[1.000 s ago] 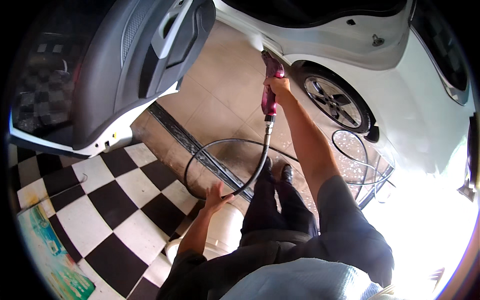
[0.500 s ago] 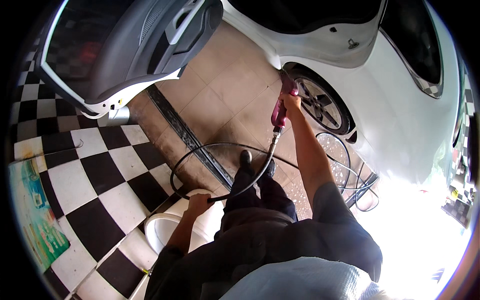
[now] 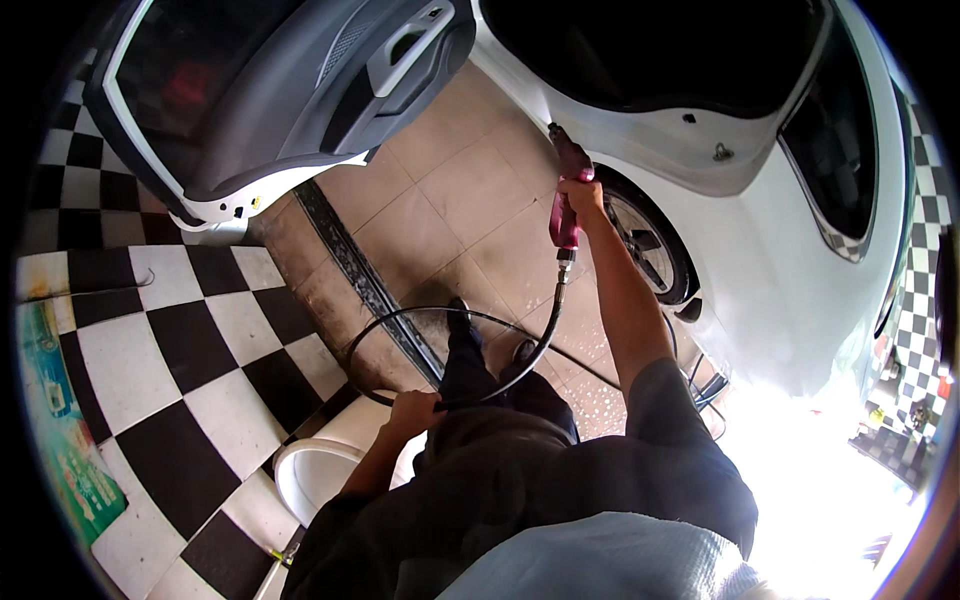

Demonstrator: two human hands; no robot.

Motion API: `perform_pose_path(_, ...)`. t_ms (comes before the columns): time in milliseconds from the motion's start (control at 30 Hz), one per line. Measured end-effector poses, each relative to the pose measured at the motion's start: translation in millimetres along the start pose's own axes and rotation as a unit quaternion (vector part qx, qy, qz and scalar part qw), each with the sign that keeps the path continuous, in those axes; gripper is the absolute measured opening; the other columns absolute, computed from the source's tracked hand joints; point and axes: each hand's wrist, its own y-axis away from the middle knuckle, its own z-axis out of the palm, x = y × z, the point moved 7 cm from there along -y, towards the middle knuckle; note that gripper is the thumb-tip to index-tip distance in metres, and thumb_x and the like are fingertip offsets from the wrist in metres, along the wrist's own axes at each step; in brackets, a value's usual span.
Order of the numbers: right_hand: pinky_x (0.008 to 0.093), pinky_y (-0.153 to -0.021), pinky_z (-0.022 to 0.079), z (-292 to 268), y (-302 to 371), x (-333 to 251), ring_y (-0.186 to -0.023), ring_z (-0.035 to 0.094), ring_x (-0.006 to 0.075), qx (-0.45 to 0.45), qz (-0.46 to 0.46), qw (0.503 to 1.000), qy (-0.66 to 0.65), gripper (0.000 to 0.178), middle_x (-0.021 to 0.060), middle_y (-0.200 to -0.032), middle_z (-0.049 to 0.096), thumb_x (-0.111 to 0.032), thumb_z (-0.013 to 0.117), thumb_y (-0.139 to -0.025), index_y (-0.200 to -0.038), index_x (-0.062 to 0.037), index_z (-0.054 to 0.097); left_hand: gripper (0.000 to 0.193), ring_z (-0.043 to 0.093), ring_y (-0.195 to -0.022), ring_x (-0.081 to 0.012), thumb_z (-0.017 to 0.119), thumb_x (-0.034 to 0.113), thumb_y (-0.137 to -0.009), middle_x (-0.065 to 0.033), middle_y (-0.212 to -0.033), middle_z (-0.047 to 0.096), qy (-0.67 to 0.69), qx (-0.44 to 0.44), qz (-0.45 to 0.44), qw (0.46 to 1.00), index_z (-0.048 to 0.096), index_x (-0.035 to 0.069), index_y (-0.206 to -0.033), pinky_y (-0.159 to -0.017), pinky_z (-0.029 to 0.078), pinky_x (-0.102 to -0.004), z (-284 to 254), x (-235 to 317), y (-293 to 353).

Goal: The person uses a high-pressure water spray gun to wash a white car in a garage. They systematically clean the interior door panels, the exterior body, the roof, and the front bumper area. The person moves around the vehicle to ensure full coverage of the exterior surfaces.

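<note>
Two hands are busy: the right hand (image 3: 583, 196) has its fingers wrapped around the red spray gun (image 3: 564, 226), just left of the wheel (image 3: 660, 250), while the left hand (image 3: 412, 410), well apart from the wheel, curls its fingers around the black hose (image 3: 541, 347). The gun looks rigid and fairly light (perhaps slick if wet), best held around its middle. The hose, probably springy, seems easiest to steady along its loop, away from the metal fitting (image 3: 564, 264).

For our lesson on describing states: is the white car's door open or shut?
Open: the car door stands apart from the car body, brown floor tiles showing between.
</note>
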Motion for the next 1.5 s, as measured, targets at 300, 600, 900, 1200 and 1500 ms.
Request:
perform_pose_path(300,0.0321,-0.051,0.045,100,-11,-79,-0.055,0.055,0.0156,0.006,-0.068,0.992,0.110,0.023,0.0065,-0.066,0.060,-0.009,0.072,-0.060,-0.078,0.0021,0.063,0.044,0.066,-0.075,-0.0341,0.065,0.048,-0.077,-0.0168,-0.076,0.067,0.001,0.000,0.005,1.000,0.068,0.007,-0.091,-0.066,0.050,-0.0476,-50,-29,-22)
perform_pose_path(600,0.0345,-0.052,0.048,43,36,-21,-0.059,0.059,0.0183,0.081,0.052,0.977,0.192,0.028,0.0089,-0.068,0.062,-0.015,0.071,-0.061,-0.078,0.0054,0.062,0.038,0.065,-0.077,-0.0334,0.065,0.047,-0.077,-0.0128,-0.078,0.067,0.018,-0.101,0.055,0.993,0.070,0.010,-0.084,-0.070,0.050,-0.0440,-59,-55,-2)
perform_pose_path(900,0.0339,-0.041,0.044,-66,140,1,-0.047,0.055,0.0197,0.184,0.040,0.979,0.084,0.016,0.0078,-0.060,0.056,-0.008,0.067,-0.067,-0.075,0.0017,0.057,0.024,0.066,-0.079,-0.0325,0.063,0.035,-0.078,-0.0121,-0.081,0.068,-0.068,-0.118,0.139,0.981,0.072,0.017,-0.092,-0.069,0.052,-0.0436,-32,-56,22)
perform_pose_path(1200,0.0353,-0.047,0.047,-122,173,145,-0.052,0.056,0.0209,0.130,0.150,0.971,-0.131,0.011,0.0077,-0.063,0.055,-0.005,0.066,-0.066,-0.075,-0.0024,0.060,0.038,0.061,-0.096,-0.0286,0.056,0.033,-0.089,-0.0165,-0.101,0.062,0.125,-0.121,0.153,0.973,0.058,0.010,-0.119,-0.086,0.047,-0.0400,-119,-146,21)
perform_pose_path(1500,0.0345,-0.047,0.048,-256,327,180,-0.050,0.054,0.0193,0.318,0.137,0.907,-0.240,0.014,0.0059,-0.061,0.052,-0.019,0.064,-0.079,-0.078,-0.0100,0.054,0.058,0.051,-0.116,-0.0281,0.039,0.045,-0.098,-0.0146,-0.132,0.054,0.318,0.745,0.040,0.585,0.050,-0.003,-0.129,-0.102,0.035,-0.0327,-559,-361,38)
